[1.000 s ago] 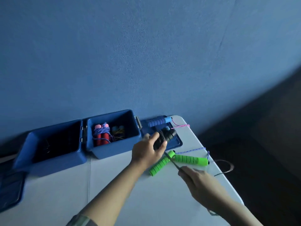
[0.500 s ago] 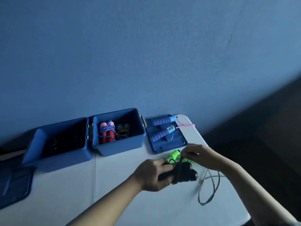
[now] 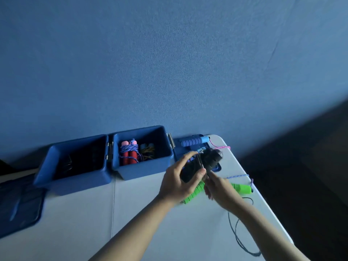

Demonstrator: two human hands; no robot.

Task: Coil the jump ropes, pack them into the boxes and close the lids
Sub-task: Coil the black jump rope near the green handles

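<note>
My left hand [image 3: 178, 182] grips the two black handles [image 3: 202, 162] of a jump rope, held above the table. My right hand [image 3: 219, 189] pinches the rope's thin dark cord [image 3: 236, 230] just below the handles; the loose end trails over the table's right edge. Under my hands lies a green-handled rope [image 3: 243, 188]. An open blue box [image 3: 143, 169] holds a coiled red-handled rope [image 3: 129, 153] and another small bundle. A second open blue box [image 3: 75, 180] stands to its left, its inside dark.
A blue lid [image 3: 216, 167] lies flat right of the boxes with blue rope handles [image 3: 194, 142] on it and a pink cord [image 3: 223, 147] beside it. Another dark blue lid [image 3: 18, 206] lies at the far left. The table's right edge [image 3: 273, 213] is close to my right hand.
The black handles have risen from the table toward the lid in my left hand. My right hand has swung from above the handles to below them, winding the cord; the loose loop is smaller.
</note>
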